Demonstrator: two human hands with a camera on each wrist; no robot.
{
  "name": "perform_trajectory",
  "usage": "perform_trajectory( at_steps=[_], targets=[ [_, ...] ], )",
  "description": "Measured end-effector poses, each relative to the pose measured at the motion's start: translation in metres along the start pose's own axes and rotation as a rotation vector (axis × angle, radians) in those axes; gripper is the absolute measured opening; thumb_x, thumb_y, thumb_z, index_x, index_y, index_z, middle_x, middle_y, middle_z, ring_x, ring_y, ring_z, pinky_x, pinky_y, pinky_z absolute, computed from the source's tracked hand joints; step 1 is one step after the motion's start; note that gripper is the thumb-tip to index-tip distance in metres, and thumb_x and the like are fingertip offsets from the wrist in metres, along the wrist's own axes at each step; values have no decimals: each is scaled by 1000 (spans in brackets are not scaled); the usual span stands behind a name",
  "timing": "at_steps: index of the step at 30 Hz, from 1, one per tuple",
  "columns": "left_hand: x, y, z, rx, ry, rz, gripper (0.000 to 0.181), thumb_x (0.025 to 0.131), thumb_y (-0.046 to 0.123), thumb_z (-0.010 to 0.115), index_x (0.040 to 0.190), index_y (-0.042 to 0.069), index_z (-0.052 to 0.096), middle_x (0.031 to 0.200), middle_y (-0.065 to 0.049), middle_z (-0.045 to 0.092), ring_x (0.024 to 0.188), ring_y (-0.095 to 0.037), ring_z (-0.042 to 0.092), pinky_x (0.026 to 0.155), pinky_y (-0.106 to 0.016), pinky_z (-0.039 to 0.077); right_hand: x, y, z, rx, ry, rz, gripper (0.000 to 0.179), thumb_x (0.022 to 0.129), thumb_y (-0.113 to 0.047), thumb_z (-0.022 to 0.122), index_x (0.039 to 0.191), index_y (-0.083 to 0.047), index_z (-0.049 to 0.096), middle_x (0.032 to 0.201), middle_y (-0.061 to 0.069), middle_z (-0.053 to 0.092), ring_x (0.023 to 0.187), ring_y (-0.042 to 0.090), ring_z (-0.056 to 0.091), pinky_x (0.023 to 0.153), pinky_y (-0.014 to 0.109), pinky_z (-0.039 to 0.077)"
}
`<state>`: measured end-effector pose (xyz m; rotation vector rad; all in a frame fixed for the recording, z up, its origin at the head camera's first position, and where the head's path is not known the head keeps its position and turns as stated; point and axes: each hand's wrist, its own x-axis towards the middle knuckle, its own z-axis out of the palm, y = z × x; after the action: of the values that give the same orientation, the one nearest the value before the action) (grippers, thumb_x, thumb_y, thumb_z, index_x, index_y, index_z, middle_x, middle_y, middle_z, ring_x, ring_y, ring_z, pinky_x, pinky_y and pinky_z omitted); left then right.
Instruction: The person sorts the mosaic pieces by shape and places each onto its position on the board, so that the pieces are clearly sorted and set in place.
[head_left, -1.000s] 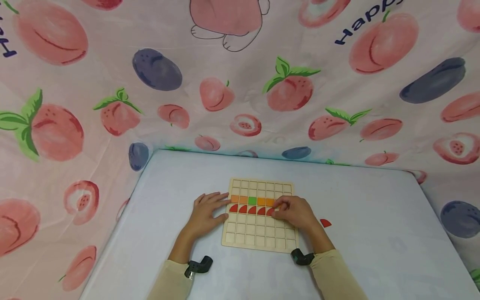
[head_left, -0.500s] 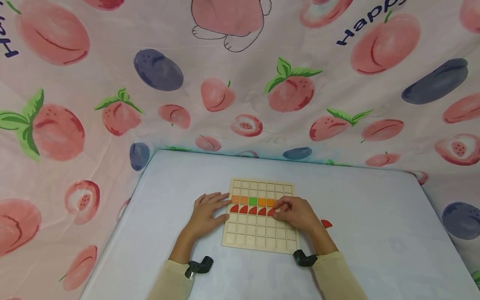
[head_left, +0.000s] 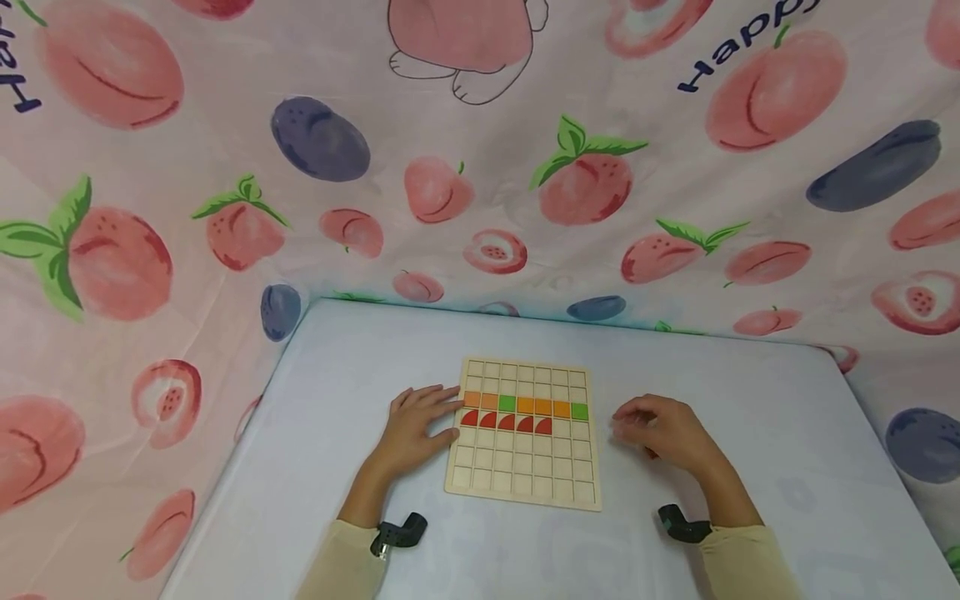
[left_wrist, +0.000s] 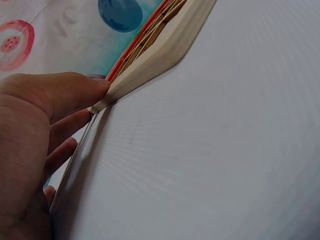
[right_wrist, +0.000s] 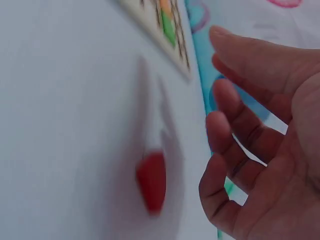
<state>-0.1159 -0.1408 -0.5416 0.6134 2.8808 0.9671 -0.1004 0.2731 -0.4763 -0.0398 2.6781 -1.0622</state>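
Note:
A wooden grid board (head_left: 522, 486) lies on the white table. One row holds orange tiles (head_left: 527, 406) and green tiles (head_left: 579, 412); below it stand several red quarter-circle tiles (head_left: 507, 422). My left hand (head_left: 411, 429) rests its spread fingertips and thumb against the board's left edge, seen close up in the left wrist view along the board's side (left_wrist: 155, 67). To the right of the board hovers my right hand (head_left: 667, 433), its fingers loosely bent with nothing between them. Beneath it, in the right wrist view, a blurred red piece (right_wrist: 152, 182) lies on the table; the head view hides it.
A white cloth (head_left: 750, 433) covers the table. Behind and to the left rises a pink fruit-print curtain (head_left: 480, 183). Black wrist cameras (head_left: 401, 531) sit on both wrists.
My right hand has left the board and moved right, over the loose red piece. An orange and a green tile at the row's right end are now uncovered. The left hand stays put.

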Motion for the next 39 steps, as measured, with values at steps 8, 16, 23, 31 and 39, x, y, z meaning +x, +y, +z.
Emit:
perform_trajectory(
  at_steps=[8,16,23,31,39],
  targets=[
    [0,-2,1,8,-11,0,46,93,35,71,139,27,65,155,10,52,149,-22,39,123,-57,16,-9,27,-8,-182,-12,-70,29,78,-24,89,103,-15,77,101,1,70,90,18,57,77,35,50],
    [0,-2,2,-9,26,38,47,90,31,74,136,24,67,153,7,55,147,-23,42,121,-59,17,-12,34,-4,-209,5,-66,18,78,-14,87,91,-17,75,83,-4,65,79,14,55,68,28,47],
    [-1,-3,4,-8,49,49,46,90,30,74,135,23,68,152,5,56,145,-25,43,120,-60,19,-13,33,-3,-208,16,-50,16,80,-15,86,91,-17,75,82,-3,65,79,15,55,69,29,47],
    [-2,-2,3,-16,39,36,46,90,30,74,135,23,68,152,6,56,146,-24,43,120,-60,18,-11,35,-2,-185,47,-47,18,81,-18,86,95,-16,75,84,-3,68,80,14,58,70,30,50],
    [-1,-3,3,-12,49,56,46,90,30,74,135,22,68,152,4,56,145,-25,43,120,-61,19,-16,42,-8,-197,23,-8,26,77,-31,89,95,-17,76,81,-3,64,78,15,55,68,30,46]
  ],
)
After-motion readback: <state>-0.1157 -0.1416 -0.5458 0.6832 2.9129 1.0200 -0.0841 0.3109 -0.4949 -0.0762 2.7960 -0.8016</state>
